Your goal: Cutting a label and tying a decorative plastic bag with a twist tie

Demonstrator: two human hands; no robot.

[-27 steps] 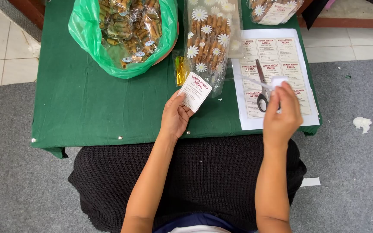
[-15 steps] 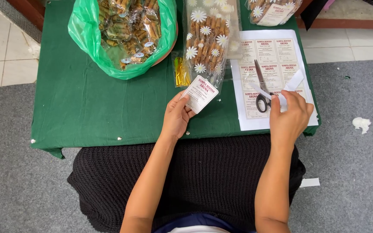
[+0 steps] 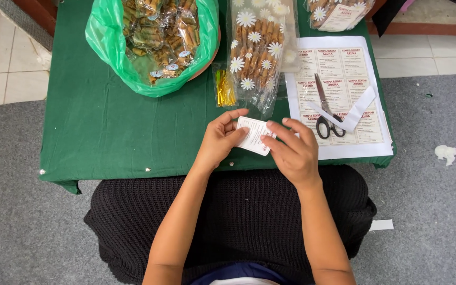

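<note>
At the centre of the frame, I am watching the left hand and right hand pinching a small white label between them, each grip closed on an edge, above the near rim of the green worktop. Just above sits a daisy-print bag of snacks; the right fingertips may be peeling a corner, though I cannot tell. Black scissors are lying on a label sheet at right.

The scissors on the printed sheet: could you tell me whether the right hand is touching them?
Apart. The head view shows the right hand on the small white label, with the left hand also holding it; bare sheet lies between it and the scissors.
</note>
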